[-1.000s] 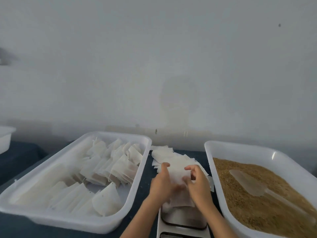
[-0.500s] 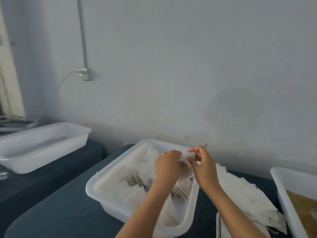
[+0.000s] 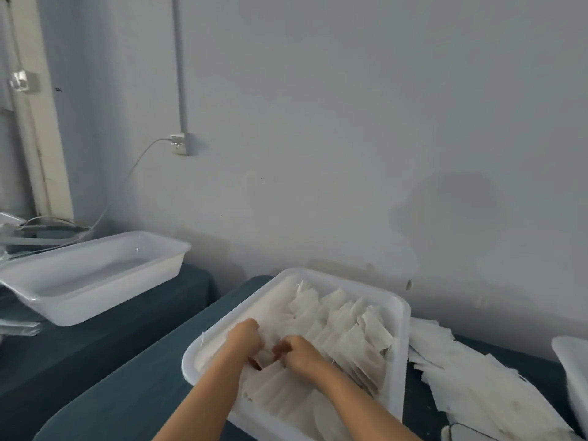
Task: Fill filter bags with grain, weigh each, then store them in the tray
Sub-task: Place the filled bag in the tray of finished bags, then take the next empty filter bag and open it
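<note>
Left hand (image 3: 243, 340) and right hand (image 3: 297, 353) low inside the tray (image 3: 401, 316), knuckles up, fingers curled over something white between them. Probably a filled filter bag (image 3: 267, 356) pinched from both sides, though its outline blurs into the bags around it, so the grip cannot be read with certainty. Both forearms entering from the bottom edge, converging on the near-left part of the tray.

Around the hands, rows of stored bags (image 3: 346, 326) leaning on edge like filed cards, running toward the far right corner. More bags lying flatter at the near edge.

Judged step: storing a weighed bag. To do it well: slot the bag upright against the last one in its row, mouth kept up so no grain spills. Ease the neighbours aside rather than pressing down on them. Let go only once the bag leans on its own.

Just right of the tray, a loose heap of empty filter bags (image 3: 471, 377) on the dark worktop (image 3: 121, 405). A corner of the scale (image 3: 458, 433) at the bottom edge. A sliver of another white bin (image 3: 572, 370) at far right, its contents not visible. Off to the left, a second white tray (image 3: 95, 275) on a separate dark surface, well apart. Behind, a wall socket (image 3: 179, 144) with a cable plugged in.
</note>
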Demonstrator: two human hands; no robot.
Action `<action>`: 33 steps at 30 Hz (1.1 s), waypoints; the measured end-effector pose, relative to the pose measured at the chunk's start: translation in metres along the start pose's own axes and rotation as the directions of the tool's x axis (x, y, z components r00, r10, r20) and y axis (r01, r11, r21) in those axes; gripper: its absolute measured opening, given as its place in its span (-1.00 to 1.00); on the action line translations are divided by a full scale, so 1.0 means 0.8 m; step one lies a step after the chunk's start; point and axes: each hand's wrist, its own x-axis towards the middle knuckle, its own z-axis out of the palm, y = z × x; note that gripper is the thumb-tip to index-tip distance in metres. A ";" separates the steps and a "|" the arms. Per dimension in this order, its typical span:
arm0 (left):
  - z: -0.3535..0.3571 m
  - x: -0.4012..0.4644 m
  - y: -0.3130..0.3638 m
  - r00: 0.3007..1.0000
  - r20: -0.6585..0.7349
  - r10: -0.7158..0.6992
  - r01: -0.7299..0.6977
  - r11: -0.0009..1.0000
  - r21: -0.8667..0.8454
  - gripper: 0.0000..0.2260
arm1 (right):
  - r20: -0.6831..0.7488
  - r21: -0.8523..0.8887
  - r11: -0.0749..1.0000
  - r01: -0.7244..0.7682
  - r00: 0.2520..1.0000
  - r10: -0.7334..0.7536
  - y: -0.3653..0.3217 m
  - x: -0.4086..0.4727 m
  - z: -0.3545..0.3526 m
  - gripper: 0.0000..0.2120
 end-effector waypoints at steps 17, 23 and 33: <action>0.007 -0.002 0.014 0.925 -0.309 0.220 -0.151 0.961 0.232 -0.74 | 0.074 -0.023 0.989 0.147 0.987 -0.145 -0.016 -0.037 -0.024 -0.65; 0.013 -0.024 0.090 0.873 -0.360 0.330 -0.285 0.943 0.174 -0.83 | -0.353 0.083 0.969 0.234 0.916 -0.191 0.029 -0.095 -0.101 -0.78; 0.071 -0.075 0.216 0.792 -0.284 0.541 -0.526 0.840 0.133 -0.85 | -0.593 -0.123 0.879 -0.460 0.745 0.307 0.185 -0.160 -0.212 -0.66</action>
